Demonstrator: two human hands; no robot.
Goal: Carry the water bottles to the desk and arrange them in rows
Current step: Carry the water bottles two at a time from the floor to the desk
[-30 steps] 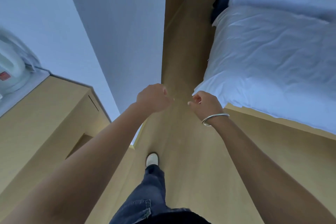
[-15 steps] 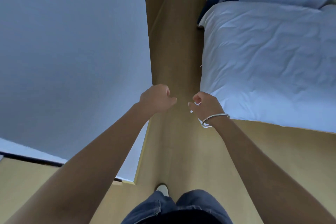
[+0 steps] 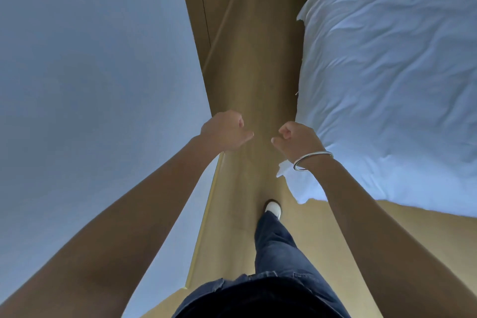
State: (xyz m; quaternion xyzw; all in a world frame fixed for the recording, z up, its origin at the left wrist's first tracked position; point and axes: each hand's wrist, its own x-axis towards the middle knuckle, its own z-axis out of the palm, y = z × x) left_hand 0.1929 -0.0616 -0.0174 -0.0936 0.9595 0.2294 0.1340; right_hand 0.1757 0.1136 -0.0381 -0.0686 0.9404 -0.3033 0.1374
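Observation:
No water bottle and no desk show in the head view. My left hand (image 3: 224, 131) is held out in front of me above the wooden floor, its fingers curled into a fist with nothing in it. My right hand (image 3: 296, 141), with a silver bangle on the wrist, is level with it a short gap to the right, also curled and holding nothing. The two hands do not touch.
A narrow strip of wooden floor (image 3: 255, 72) runs ahead between a pale wall (image 3: 90, 72) on the left and a bed with white bedding (image 3: 387, 85) on the right. A wooden panel (image 3: 196, 8) stands at the far left of the strip. My shoe (image 3: 273, 208) steps forward.
I have walked forward along the passage: the wooden cabinet and appliance on the left have passed out of view and the bed is closer. Both hands have stayed curled and held nothing.

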